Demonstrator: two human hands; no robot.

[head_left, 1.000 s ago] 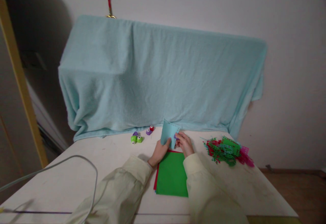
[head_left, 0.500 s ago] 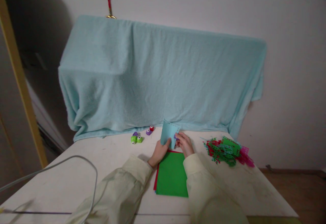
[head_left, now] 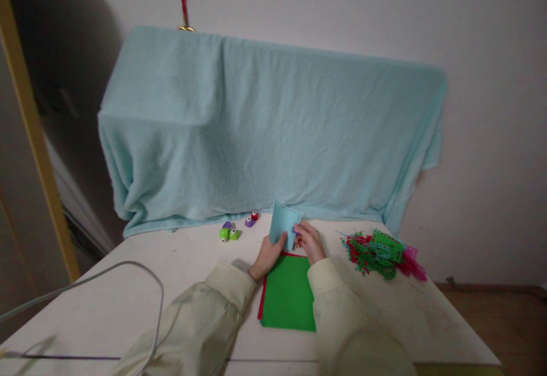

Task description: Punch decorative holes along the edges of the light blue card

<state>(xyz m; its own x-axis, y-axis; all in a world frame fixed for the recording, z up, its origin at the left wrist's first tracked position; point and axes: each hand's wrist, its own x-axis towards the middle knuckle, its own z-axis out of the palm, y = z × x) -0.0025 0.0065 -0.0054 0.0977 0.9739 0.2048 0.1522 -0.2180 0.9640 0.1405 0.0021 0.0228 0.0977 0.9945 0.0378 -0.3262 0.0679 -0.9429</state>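
My left hand [head_left: 267, 256] is closed on a light blue sheet of paper [head_left: 282, 220], thumb on its face. Small punched holes run along the sheet's top and upper right edges. At the sheet's right edge my right hand [head_left: 310, 242] grips a small purple craft punch [head_left: 294, 229], mostly hidden by the fingers. Below both hands lies a stack of coloured paper [head_left: 288, 296], green on top, with red and a bit of blue showing at the left edge.
Several small craft punches [head_left: 233, 234] in green, purple and red stand at the back left. A pile of punched paper scraps [head_left: 378, 253] lies to the right. A grey cable [head_left: 141, 266] loops over the left side. A light blue cloth [head_left: 273, 125] hangs behind the table [head_left: 188, 250].
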